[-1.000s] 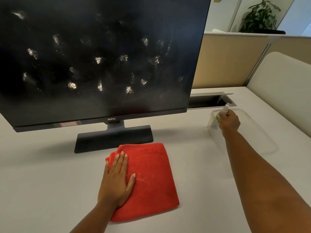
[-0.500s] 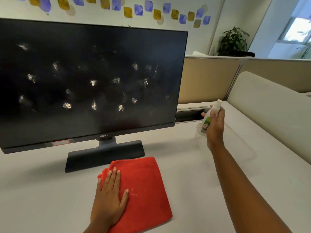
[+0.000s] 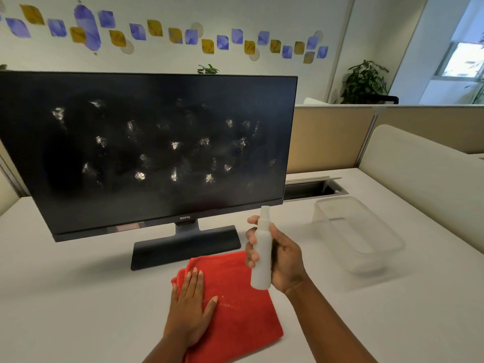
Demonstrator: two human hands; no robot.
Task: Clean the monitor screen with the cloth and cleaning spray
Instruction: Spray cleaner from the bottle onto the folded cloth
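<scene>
A black monitor stands on the white desk, its dark screen dotted with several whitish smudges. A folded red cloth lies flat on the desk in front of the monitor's stand. My left hand rests palm down on the cloth's left part, fingers spread. My right hand holds a small white spray bottle upright above the cloth's far right corner, the nozzle at the top, just below the screen's lower right edge.
A clear plastic container sits on the desk to the right. Behind it is an open cable slot. Beige partitions and a cream panel bound the desk at the back and right.
My right hand has lifted the spray bottle out of the clear container and carried it left and nearer, to above the cloth. My view has tilted up. The left hand stays on the cloth.
</scene>
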